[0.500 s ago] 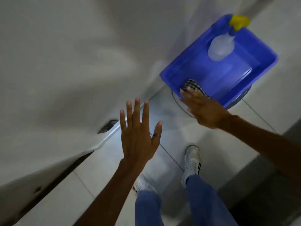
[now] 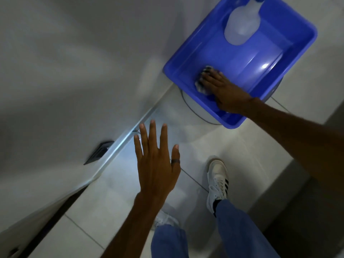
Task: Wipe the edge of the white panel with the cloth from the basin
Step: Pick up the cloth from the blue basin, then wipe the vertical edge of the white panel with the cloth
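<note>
Two hands in view, both bare, basin as reference.
Panel: white panel [image 2: 74, 75] sits left of the blue basin [image 2: 301, 51]; its lower edge runs diagonally from near the basin's left corner down to bottom-left.
Latch: dark latch plate [image 2: 99, 152] on the panel edge, well left and below the basin.
Left hand: left hand [image 2: 158, 164] below-left of the basin, well apart from it, fingers spread and flat, gripping nothing; dark ring [image 2: 175, 161] on the thumb; fingertips just beside the panel edge, contact not clear.
Shoes: white shoe [image 2: 216, 183] with dark stripes below the basin on the tiled floor [image 2: 104, 207]; second shoe mostly hidden by the left forearm.
Cloth: checked cloth [image 2: 202, 84] lies inside the basin, at its near-left wall.
Right hand: right hand [image 2: 223, 90] inside the basin, palm down on the cloth, fingers curling over it; closed grip not confirmed.
Bottle: translucent bottle [image 2: 241, 25] lies in the basin's far end, apart from cloth and hand.
</note>
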The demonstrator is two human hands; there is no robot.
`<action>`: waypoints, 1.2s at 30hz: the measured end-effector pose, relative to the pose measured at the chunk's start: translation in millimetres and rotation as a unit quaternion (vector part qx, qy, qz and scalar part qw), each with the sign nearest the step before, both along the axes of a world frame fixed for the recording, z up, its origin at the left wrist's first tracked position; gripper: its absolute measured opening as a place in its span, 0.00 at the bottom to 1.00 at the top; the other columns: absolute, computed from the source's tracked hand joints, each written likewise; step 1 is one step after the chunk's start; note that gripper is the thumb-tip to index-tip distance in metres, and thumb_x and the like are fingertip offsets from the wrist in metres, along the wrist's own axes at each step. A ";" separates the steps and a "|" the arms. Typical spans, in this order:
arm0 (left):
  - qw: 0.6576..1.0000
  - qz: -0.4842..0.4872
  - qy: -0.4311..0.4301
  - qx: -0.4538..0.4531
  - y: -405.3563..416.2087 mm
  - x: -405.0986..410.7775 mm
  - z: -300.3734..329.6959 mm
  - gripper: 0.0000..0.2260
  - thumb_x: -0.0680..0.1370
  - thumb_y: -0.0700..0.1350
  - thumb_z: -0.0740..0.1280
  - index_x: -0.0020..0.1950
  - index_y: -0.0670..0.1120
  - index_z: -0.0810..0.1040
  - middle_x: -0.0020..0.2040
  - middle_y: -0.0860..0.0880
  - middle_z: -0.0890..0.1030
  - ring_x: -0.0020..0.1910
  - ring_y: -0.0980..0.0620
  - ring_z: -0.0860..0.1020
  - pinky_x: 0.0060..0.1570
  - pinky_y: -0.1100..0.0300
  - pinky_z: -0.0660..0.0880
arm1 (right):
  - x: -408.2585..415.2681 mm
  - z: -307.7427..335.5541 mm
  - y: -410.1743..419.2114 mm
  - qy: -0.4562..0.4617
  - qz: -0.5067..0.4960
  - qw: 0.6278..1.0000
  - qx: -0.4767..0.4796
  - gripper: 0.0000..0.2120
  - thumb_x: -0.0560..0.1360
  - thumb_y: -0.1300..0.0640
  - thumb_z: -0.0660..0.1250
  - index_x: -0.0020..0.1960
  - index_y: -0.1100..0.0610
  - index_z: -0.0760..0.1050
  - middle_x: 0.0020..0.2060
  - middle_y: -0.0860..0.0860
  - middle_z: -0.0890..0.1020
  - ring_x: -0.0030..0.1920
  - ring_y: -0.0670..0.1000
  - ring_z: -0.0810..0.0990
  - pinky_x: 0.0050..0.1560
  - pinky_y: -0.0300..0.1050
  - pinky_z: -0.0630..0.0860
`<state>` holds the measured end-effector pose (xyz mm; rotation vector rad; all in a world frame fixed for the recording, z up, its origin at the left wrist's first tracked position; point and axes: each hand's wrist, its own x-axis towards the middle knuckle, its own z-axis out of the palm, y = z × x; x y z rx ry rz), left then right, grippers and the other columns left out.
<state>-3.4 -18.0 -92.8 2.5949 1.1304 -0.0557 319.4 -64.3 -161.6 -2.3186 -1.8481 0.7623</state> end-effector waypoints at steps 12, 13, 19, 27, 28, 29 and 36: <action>0.993 -0.096 0.060 0.021 -4.8 -114.5 -62.3 0.30 0.84 0.58 0.57 0.83 0.44 0.70 0.85 0.39 0.63 0.85 0.36 0.56 0.82 0.39 0.50 | -277.7 -36.0 -12.2 0.201 -0.334 0.898 0.205 0.36 0.75 0.71 0.55 0.82 0.60 0.55 0.83 0.54 0.51 0.84 0.59 0.45 0.83 0.65 0.57; 0.990 -0.113 0.069 0.036 4.2 -118.2 -76.1 0.31 0.84 0.59 0.57 0.83 0.44 0.70 0.85 0.39 0.62 0.85 0.36 0.55 0.82 0.38 0.50 | -296.6 -61.5 -11.6 0.242 -0.358 0.878 0.205 0.35 0.76 0.71 0.55 0.82 0.60 0.55 0.83 0.56 0.54 0.84 0.62 0.50 0.82 0.66 0.59; 0.946 -0.241 0.138 0.169 88.9 -65.5 -157.3 0.33 0.87 0.63 0.49 0.88 0.49 0.56 0.88 0.40 0.49 0.87 0.37 0.45 0.85 0.35 0.43 | -319.8 -204.3 22.0 0.370 -0.518 0.746 0.196 0.37 0.79 0.72 0.56 0.82 0.47 0.52 0.82 0.43 0.51 0.77 0.67 0.70 0.72 0.67 0.73; 0.866 -0.260 0.173 0.390 151.3 -16.0 -170.1 0.34 0.86 0.60 0.54 0.89 0.46 0.52 0.89 0.42 0.45 0.87 0.39 0.42 0.78 0.48 0.22 | -228.3 -265.1 97.4 0.379 -0.541 0.670 0.339 0.33 0.77 0.73 0.53 0.82 0.61 0.57 0.82 0.59 0.61 0.80 0.64 0.66 0.76 0.63 0.70; 0.860 -0.258 0.178 0.402 151.4 -14.9 -172.8 0.34 0.86 0.60 0.55 0.89 0.47 0.52 0.89 0.43 0.44 0.87 0.39 0.42 0.77 0.47 0.22 | -214.8 -265.5 109.9 0.387 -0.538 0.662 0.349 0.32 0.79 0.73 0.53 0.82 0.60 0.57 0.82 0.58 0.61 0.81 0.63 0.65 0.77 0.60 0.69; 0.855 -0.257 0.182 0.412 151.0 -13.9 -175.3 0.34 0.86 0.60 0.55 0.89 0.48 0.52 0.89 0.44 0.44 0.87 0.39 0.42 0.77 0.46 0.22 | -202.5 -264.8 123.5 0.397 -0.535 0.650 0.367 0.31 0.80 0.72 0.54 0.82 0.60 0.58 0.82 0.59 0.61 0.82 0.61 0.62 0.81 0.57 0.65; 0.832 -0.271 0.165 0.455 154.1 -23.1 -176.5 0.33 0.85 0.59 0.59 0.88 0.50 0.58 0.89 0.45 0.49 0.87 0.42 0.43 0.80 0.45 0.24 | -251.2 -274.4 172.8 0.373 -0.547 0.644 0.383 0.35 0.85 0.50 0.55 0.84 0.60 0.42 0.85 0.58 0.44 0.85 0.56 0.41 0.86 0.59 0.44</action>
